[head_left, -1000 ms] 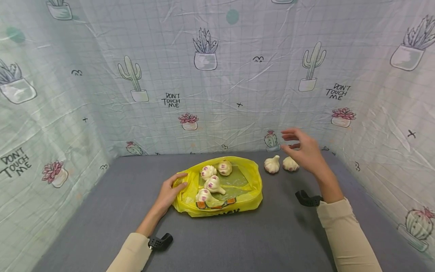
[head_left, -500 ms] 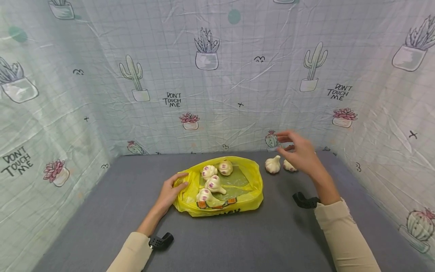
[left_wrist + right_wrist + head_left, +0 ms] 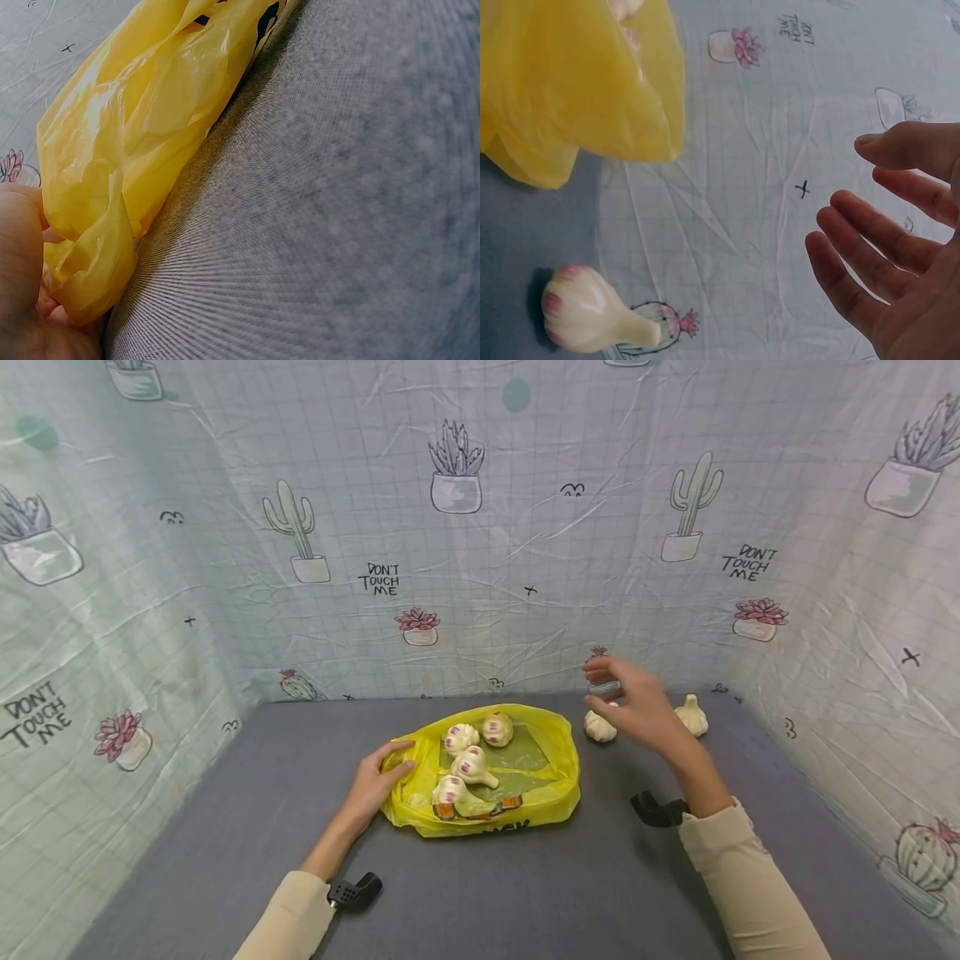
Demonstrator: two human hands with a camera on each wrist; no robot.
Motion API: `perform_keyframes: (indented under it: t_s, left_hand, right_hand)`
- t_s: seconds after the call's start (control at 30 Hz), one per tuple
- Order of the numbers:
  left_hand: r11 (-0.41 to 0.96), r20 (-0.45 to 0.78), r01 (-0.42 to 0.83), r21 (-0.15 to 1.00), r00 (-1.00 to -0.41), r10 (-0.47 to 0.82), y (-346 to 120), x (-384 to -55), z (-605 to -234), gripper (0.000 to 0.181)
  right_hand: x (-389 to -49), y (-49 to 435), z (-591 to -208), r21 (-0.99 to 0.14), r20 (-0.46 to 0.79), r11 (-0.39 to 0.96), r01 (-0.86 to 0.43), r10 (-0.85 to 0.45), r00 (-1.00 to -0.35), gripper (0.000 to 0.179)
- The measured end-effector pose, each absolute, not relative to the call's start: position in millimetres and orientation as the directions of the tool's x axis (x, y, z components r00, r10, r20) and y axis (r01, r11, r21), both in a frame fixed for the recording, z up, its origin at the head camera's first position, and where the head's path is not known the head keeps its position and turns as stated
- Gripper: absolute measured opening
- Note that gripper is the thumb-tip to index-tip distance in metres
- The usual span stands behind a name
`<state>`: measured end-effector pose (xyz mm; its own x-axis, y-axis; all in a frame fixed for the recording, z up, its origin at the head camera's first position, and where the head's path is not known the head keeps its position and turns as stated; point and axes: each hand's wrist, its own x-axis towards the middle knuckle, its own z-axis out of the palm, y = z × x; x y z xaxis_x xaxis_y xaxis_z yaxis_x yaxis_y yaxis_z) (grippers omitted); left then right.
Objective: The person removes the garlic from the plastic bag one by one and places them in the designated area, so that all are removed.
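A yellow plastic bag [image 3: 562,768] lies with its mouth spread wide, holding several garlic bulbs [image 3: 471,766]. My left hand [image 3: 372,785] grips its left edge; in the left wrist view, fingers and thumb close round the bunched yellow plastic [image 3: 97,262]. Above the table, right of the bag, my right hand [image 3: 633,702] hovers with fingers apart and nothing between them. A garlic bulb [image 3: 600,727], partly covered by that hand, sits just right of the bag. Farther right stands another garlic bulb [image 3: 692,717]. The right wrist view has one garlic bulb [image 3: 585,307] below the fingers [image 3: 855,277], apart from them.
A dark grey cloth covers the table [image 3: 480,893]. Behind and at both sides hangs a pale sheet [image 3: 495,552] printed with cacti and potted plants. Black camera mounts [image 3: 356,893] are strapped to both wrists.
My right hand has shifted left and slightly down. The far-right garlic bulb has come into view, while a bulb beside it is now covered by the hand. My left hand stays on the bag.
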<state>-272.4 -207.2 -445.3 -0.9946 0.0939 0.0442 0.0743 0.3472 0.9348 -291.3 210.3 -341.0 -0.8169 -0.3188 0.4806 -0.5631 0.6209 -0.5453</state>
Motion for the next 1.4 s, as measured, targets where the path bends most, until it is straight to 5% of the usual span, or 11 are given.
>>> perform_keyframes:
  t_s: [0.27, 1.4]
  left_hand:
    - [0.338, 0.056, 0.08, 0.938, -0.995, 0.081, -216.8, -292.8, -478.7, 0.045]
    - [0.325, 0.044, 0.067, 0.943, -0.996, 0.079, -215.4, -291.1, -474.6, 0.044]
  right_hand:
    - [-287.7, 199.7, -341.4, -0.546, 0.433, 0.635, -0.546, -0.344, -0.833, 0.046]
    - [-290.6, 148.0, -339.6, -0.485, 0.328, 0.624, -0.613, -0.52, -0.789, 0.038]
